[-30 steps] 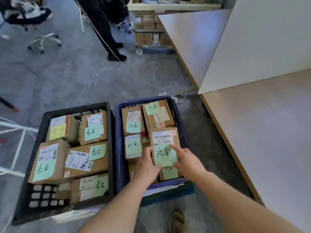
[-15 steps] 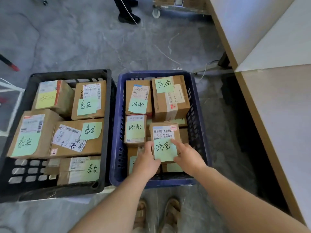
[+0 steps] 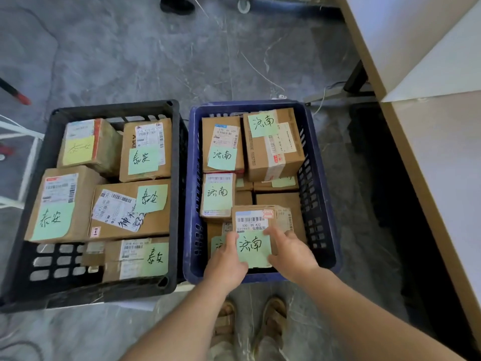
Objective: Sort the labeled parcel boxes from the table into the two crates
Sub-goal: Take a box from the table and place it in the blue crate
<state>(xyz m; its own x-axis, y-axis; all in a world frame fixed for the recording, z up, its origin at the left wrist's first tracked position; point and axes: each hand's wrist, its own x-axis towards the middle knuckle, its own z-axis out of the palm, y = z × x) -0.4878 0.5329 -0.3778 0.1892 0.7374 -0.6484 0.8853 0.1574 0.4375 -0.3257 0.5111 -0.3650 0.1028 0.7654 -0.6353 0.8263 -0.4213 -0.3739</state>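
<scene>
One parcel box [image 3: 253, 225], gripped by left hand [image 3: 225, 259] and right hand [image 3: 291, 254], in blue crate [image 3: 312, 183]. Risk: may tip on uneven stack [image 3: 279, 201] beneath.

There are two crates: the black crate [image 3: 114, 110] at left shows five parcel boxes [image 3: 130, 212], the blue crate [image 3: 194, 178] four on top, others beneath.

We see a small brown parcel [image 3: 253, 220] with a barcode label and a green handwritten note, sitting atop other boxes [image 3: 221, 199] at the blue crate's [image 3: 250, 105] near end. The black crate [image 3: 114, 111] alongside holds similar boxes [image 3: 130, 214].
</scene>
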